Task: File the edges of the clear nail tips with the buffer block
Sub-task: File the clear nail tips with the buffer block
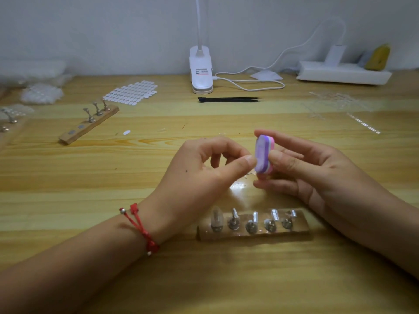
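Note:
My right hand [317,168] holds a small buffer block [263,155], purple on its near face with pink layers behind, upright between thumb and fingers. My left hand [204,168] pinches a clear nail tip [249,174] between thumb and forefinger and holds it against the block's purple face; most of the tip is hidden. Below the hands lies a wooden holder [301,225] with several metal stands. The leftmost stand carries a clear nail tip [217,217].
A second wooden holder [74,134] with three stands lies at the left. Behind are a sheet of white stickers [131,92], black tweezers [229,99], a white clip lamp [201,71] with its cable, a power strip [342,72], and clear nail tip racks [335,103] at right.

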A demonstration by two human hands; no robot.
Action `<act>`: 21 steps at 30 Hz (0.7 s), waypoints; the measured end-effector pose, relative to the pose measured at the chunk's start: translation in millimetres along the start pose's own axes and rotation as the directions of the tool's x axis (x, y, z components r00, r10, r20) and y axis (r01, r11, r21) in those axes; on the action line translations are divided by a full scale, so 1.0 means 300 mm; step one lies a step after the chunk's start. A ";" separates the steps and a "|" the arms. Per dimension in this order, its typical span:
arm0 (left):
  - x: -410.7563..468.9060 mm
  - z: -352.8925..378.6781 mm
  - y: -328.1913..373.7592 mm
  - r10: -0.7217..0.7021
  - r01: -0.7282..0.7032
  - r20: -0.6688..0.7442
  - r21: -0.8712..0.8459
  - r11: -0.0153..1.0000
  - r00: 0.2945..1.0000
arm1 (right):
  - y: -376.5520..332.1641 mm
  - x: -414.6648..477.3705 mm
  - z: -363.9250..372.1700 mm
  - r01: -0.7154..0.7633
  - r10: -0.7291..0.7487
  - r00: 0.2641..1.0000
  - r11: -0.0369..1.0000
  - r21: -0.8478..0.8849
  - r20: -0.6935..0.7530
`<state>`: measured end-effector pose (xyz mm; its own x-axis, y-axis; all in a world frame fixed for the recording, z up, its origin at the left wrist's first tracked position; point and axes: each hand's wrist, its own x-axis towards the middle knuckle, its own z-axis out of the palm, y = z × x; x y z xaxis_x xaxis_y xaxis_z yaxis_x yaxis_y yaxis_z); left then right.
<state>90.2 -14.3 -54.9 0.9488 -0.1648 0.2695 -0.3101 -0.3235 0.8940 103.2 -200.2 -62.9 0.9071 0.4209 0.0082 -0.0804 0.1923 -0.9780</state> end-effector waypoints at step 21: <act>-0.005 -0.004 -0.002 -0.014 0.013 0.035 0.021 1.000 0.999 | -0.018 -0.010 0.006 -0.044 0.045 0.999 0.999 -0.031 0.029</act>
<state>89.1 -12.6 -55.3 0.9502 -0.1932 0.2446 -0.2991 -0.3449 0.8897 100.2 -200.9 -57.2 0.8901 0.4547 -0.0299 -0.1077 0.1462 -0.9834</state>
